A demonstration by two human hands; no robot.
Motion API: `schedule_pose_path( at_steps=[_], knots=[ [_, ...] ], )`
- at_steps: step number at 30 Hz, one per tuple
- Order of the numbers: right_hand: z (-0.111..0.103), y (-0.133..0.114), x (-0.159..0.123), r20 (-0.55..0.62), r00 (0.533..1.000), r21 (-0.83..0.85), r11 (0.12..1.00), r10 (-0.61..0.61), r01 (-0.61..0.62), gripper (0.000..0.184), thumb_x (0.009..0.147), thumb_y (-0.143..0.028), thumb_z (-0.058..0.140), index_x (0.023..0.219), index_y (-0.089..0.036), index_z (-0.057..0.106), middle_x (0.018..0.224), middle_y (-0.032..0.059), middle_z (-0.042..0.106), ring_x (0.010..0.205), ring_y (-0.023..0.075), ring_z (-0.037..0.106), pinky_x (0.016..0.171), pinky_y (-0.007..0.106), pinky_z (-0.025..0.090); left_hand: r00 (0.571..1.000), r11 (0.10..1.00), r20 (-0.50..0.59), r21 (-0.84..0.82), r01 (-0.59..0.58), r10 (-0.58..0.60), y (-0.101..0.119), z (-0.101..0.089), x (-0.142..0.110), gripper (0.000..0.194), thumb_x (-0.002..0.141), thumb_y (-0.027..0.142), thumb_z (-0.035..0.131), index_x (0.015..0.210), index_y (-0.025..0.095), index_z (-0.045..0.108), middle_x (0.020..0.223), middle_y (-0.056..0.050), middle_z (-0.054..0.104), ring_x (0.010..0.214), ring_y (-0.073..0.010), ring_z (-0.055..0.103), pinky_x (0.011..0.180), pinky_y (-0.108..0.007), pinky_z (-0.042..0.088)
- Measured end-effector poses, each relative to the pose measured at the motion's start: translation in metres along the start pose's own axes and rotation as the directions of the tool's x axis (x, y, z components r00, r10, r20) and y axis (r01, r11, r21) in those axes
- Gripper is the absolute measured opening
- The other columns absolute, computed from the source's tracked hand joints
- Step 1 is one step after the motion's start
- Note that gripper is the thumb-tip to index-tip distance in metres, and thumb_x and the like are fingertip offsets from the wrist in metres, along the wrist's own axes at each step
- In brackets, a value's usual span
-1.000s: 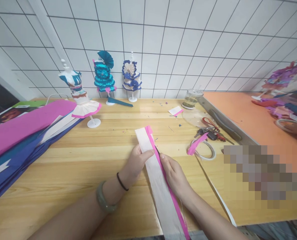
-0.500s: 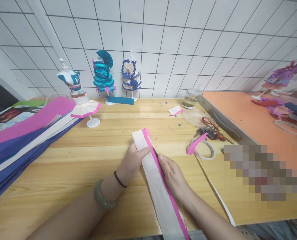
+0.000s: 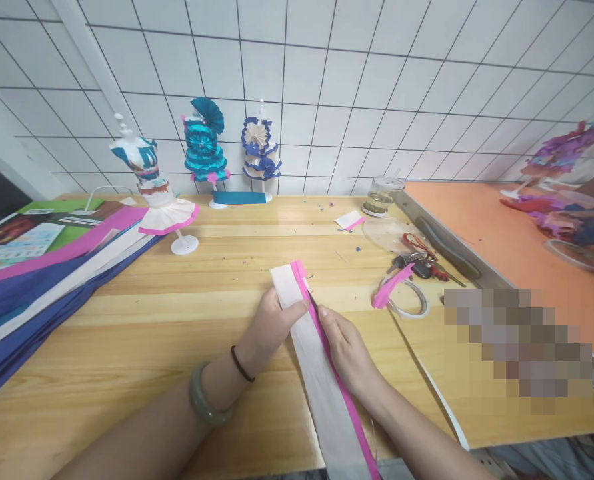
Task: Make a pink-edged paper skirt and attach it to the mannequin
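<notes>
A long cream crepe-paper strip with a pink edge band lies on the wooden table, running from the middle toward the front edge. My left hand pinches the strip near its far end, thumb on top. My right hand is closed on the pink edge just to the right, with a thin dark point showing at its fingertips. Both hands touch the strip and nearly meet.
Three small mannequins in paper dresses stand at the back. Pink, white and blue paper sheets cover the left side. A tape ring, keys, a glass jar and an orange table lie to the right.
The hands and strip stay almost in place, shifting slightly. The pink sheet on the left has slid back, uncovering a printed green sheet. A teal strip by the mannequins now lies flat.
</notes>
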State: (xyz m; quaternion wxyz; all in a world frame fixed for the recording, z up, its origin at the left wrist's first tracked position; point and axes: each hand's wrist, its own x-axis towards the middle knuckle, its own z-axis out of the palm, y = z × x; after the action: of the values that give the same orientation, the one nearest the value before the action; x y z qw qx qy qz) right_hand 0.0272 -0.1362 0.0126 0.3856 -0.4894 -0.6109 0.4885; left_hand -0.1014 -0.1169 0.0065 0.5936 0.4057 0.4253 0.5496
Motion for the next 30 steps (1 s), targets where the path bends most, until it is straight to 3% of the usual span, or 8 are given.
schedule_pose_path(
  at_steps=[7, 22, 30],
  knots=[
    [-0.001, -0.0001, -0.0004, 0.015, 1.0, 0.001, 1.0, 0.006, -0.006, 0.037, 0.091, -0.045, 0.033, 0.077, -0.017, 0.053, 0.074, 0.0011, 0.052, 0.072, 0.0163, 0.047, 0.069, 0.025, 0.038, 1.0, 1.0, 0.005, -0.002, 0.003, -0.003, 0.0016, 0.0004, 0.0005, 0.028, 0.069, 0.018, 0.065, 0.096, 0.016, 0.061, 0.087, -0.005, 0.067, 0.083, -0.0207, 0.061, 0.072, -0.029, 0.048],
    [-0.0019, 0.0002, 0.0007, 0.026, 0.999, -0.039, 0.999, 0.033, -0.032, 0.037, 0.09, -0.046, 0.033, 0.071, -0.018, 0.049, 0.069, 0.0004, 0.049, 0.067, 0.0157, 0.045, 0.064, 0.025, 0.036, 0.998, 0.998, 0.031, -0.041, 0.048, -0.047, 0.0035, -0.0004, 0.0005, 0.027, 0.071, 0.024, 0.064, 0.095, 0.014, 0.06, 0.086, -0.006, 0.066, 0.077, -0.0179, 0.06, 0.072, -0.029, 0.048],
    [-0.0018, -0.0023, 0.0002, 0.068, 0.997, -0.069, 0.997, 0.034, -0.029, 0.037, 0.09, -0.046, 0.032, 0.069, -0.018, 0.046, 0.068, -0.0006, 0.046, 0.066, 0.0149, 0.043, 0.063, 0.025, 0.034, 0.995, 0.997, -0.092, -0.075, 0.019, -0.026, 0.0087, -0.0016, 0.0034, 0.014, 0.068, 0.02, 0.065, 0.079, 0.014, 0.058, 0.075, -0.001, 0.063, 0.068, -0.014, 0.057, 0.061, -0.023, 0.045]
  ],
)
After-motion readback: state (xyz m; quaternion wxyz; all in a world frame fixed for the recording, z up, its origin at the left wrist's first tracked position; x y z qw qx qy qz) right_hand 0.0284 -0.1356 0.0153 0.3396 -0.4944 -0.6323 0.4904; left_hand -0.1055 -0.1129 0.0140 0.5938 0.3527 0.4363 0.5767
